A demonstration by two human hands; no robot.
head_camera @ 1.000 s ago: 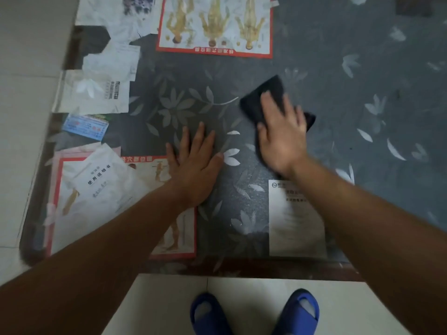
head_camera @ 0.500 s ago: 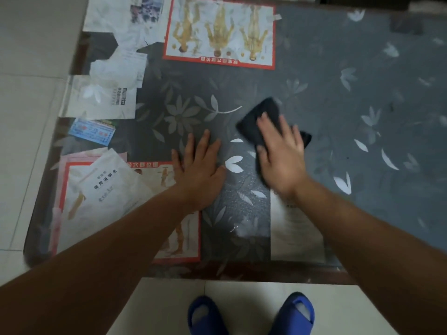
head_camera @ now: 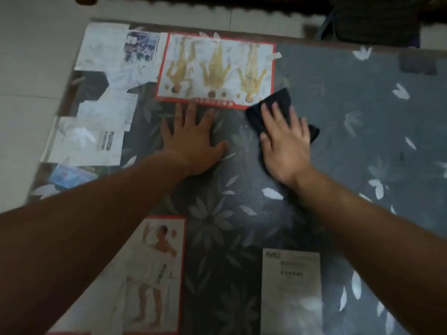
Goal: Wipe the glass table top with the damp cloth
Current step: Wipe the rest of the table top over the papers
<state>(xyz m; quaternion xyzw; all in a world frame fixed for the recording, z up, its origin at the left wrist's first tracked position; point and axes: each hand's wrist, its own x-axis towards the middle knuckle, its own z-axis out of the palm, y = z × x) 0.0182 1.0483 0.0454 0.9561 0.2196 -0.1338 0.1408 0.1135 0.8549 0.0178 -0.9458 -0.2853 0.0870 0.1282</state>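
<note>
The glass table top [head_camera: 350, 131] covers a grey cloth with pale leaf prints and several papers laid beneath the glass. My right hand [head_camera: 284, 143] presses flat on a dark cloth [head_camera: 278, 102], which sticks out past my fingers toward the far side and at the right of my hand. My left hand [head_camera: 191, 141] lies flat on the glass with its fingers spread, a little to the left of the cloth, fingertips at the edge of a red-bordered chart [head_camera: 215, 68]. It holds nothing.
Under the glass lie white papers [head_camera: 87, 141] at the left, a red-bordered figure print [head_camera: 154, 274] near me and a white leaflet [head_camera: 290, 286]. Pale floor tiles [head_camera: 29, 68] lie left of the table. A dark object [head_camera: 377, 20] stands beyond the far edge.
Both hands have slid away from me toward the far side of the table, the right one pushing the cloth up to the chart's corner. The view has tilted forward; my feet are out of frame.
</note>
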